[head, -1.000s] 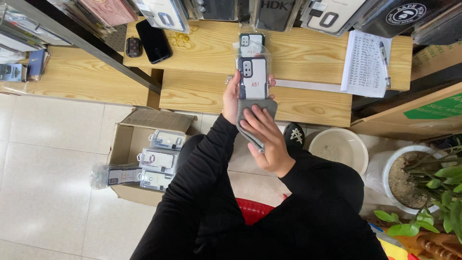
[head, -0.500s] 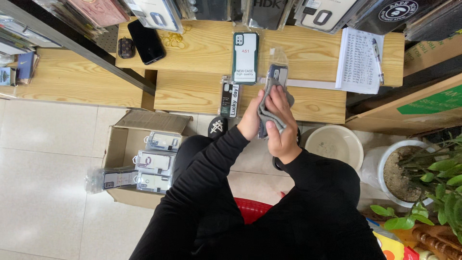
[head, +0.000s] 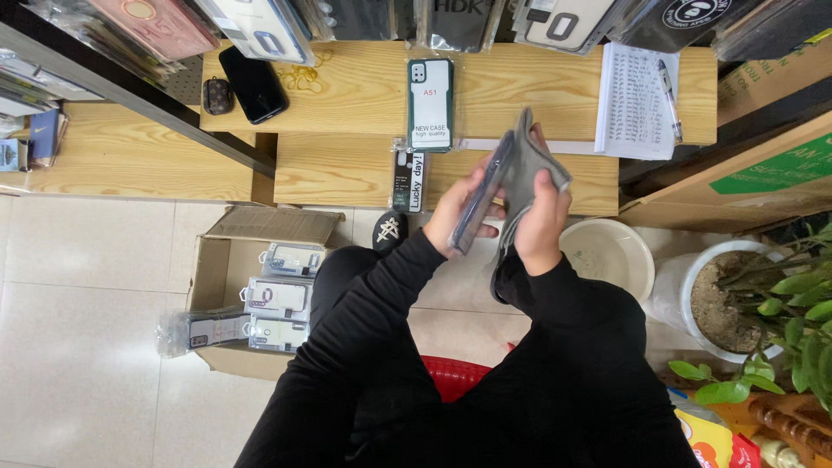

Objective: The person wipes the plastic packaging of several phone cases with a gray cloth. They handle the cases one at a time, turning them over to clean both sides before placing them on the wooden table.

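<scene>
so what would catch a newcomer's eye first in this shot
Probably the two hands at centre: the left hand holds a packaged phone case edge-on while the right hand presses a grey cloth against it. Next, the green-rimmed packaged case lying flat on the wooden bench just above, and the open cardboard box of more cases on the floor at left.

We saw a packaged case (head: 431,104) on the upper bench (head: 364,91), a phone (head: 252,83) to its left, a notepad (head: 635,100) to its right, a cardboard box (head: 260,290) below.
</scene>
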